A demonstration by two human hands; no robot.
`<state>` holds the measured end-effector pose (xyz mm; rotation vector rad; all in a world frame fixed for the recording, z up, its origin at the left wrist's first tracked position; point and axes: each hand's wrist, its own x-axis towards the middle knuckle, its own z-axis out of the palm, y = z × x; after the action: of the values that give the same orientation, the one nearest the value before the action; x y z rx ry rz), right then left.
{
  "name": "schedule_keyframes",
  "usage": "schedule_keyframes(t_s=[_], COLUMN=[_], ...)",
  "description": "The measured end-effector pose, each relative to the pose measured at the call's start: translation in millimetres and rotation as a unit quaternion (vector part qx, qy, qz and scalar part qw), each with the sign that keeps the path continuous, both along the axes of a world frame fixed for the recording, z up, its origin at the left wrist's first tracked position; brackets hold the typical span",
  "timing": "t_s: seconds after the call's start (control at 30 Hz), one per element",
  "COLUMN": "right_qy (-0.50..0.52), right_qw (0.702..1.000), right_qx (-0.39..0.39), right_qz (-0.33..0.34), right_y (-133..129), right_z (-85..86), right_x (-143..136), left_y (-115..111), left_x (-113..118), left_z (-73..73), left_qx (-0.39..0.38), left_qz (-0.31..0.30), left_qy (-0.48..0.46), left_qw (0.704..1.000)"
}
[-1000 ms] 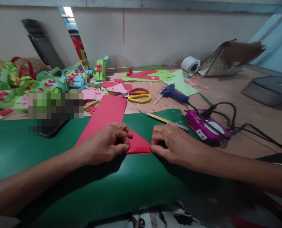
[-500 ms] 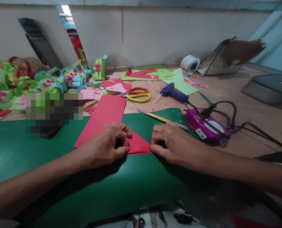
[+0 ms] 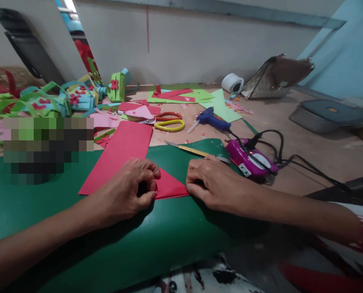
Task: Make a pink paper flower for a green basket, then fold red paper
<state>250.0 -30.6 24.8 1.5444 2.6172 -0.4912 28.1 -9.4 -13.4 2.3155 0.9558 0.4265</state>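
From afar I have L hand (image 3: 130,189) & R hand (image 3: 213,183) each pinching the near edge of red paper (image 3: 120,154) on green mat (image 3: 169,232), knife (image 3: 192,151) just beyond R.

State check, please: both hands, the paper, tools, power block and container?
Red paper, folded
Left hand, closed on its near edge
Right hand, closed on its right corner
Scissors, lying unheld
Cutter, lying unheld
Glue gun, lying on its side
Power block, lit
Container, closed

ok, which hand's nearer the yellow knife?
Right. The right hand is just in front of the yellow knife; the left hand is farther off, left of it, at the red paper.
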Motion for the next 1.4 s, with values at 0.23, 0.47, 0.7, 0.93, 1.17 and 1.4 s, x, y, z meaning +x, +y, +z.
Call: schedule_keyframes(t_s=[0.23,0.47,0.7,0.93,1.17,1.4], right_qy=[0.007,0.027,0.045,0.150,0.137,0.135], right_qw=[1.000,0.999,0.999,0.986,0.987,0.989], right_qx=[0.003,0.015,-0.006,-0.043,-0.012,0.006], right_qz=[0.009,0.012,0.001,-0.065,-0.080,-0.059], right_y=[-0.6,-1.4,-1.3,-4.0,-6.1,-8.5], right_z=[0.3,-2.1,-1.8,-12.5,-15.8,-17.6], right_x=[2.0,2.8,3.7,7.5,-5.4,-2.1], left_y=[-0.6,-1.0,-0.7,-1.1,-0.9,-0.9], left_x=[0.7,1.9,1.6,1.5,1.1,0.5], left_z=[0.1,1.8,2.2,4.3,4.2,3.0], left_qx=[-0.007,-0.014,-0.027,-0.024,-0.017,-0.016], left_qz=[0.005,0.011,0.017,0.012,0.007,0.005], left_qy=[-0.002,-0.002,0.008,0.011,0.012,0.010], left_qw=[1.000,1.000,0.999,1.000,1.000,1.000])
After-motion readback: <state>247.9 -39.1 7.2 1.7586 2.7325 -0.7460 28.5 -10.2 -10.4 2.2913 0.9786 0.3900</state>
